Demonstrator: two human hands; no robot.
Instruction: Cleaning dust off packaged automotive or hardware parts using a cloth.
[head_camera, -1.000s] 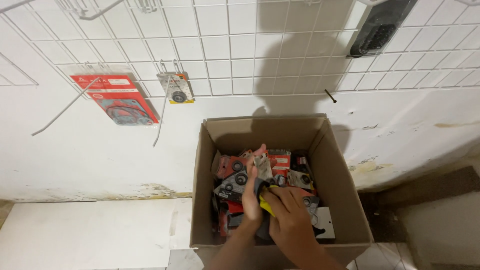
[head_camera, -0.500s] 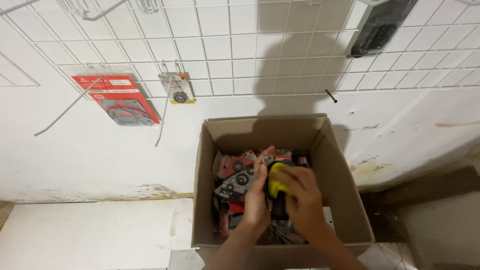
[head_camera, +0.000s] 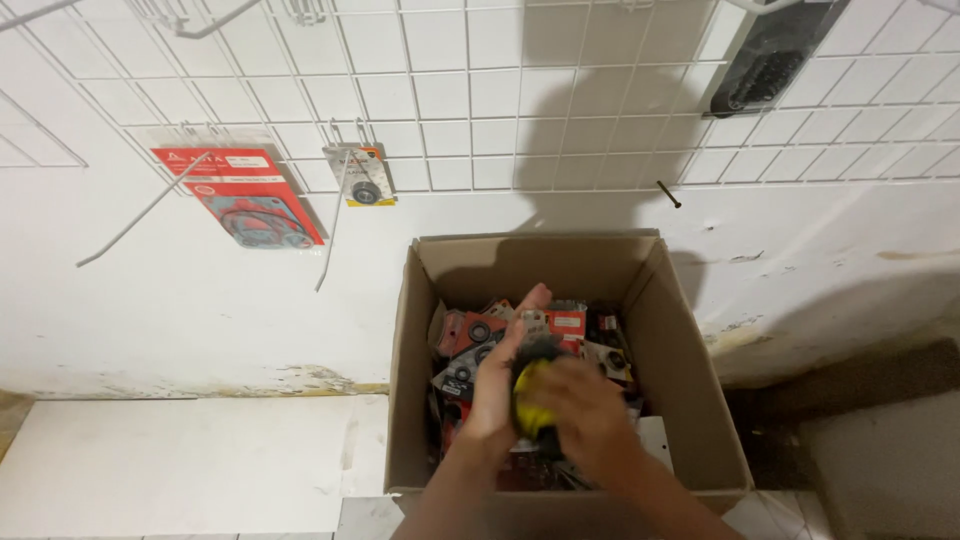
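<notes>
A white wire grid panel (head_camera: 560, 90) covers the upper wall, above a stained white wall face. On the grid hang a large red flat pack (head_camera: 240, 195) to the left, a small carded part (head_camera: 362, 178) just right of it, and a dark packaged item (head_camera: 765, 55) at upper right; a bare hook (head_camera: 668, 193) juts out below the grid to the right. Against the wall base stands an open cardboard box (head_camera: 680, 330), flaps up, filled with a loose heap of small red, grey and black carded packs (head_camera: 470, 335). Both hands are inside the box, over the middle of the heap. The left hand (head_camera: 500, 385) stands on edge, fingers extended and mostly straight, palm pressed to the side of a yellow-and-black item (head_camera: 530, 400). The right hand (head_camera: 580, 410) is blurred; it curls over that item from the right, and how firmly its fingers close cannot be told. The item thus sits between the two palms, just above the packs. In my judgement, good handling here calls for a firm two-sided hold, lifting the item straight up clear of the box walls so that neighbouring packs are not dragged out or bent.
</notes>
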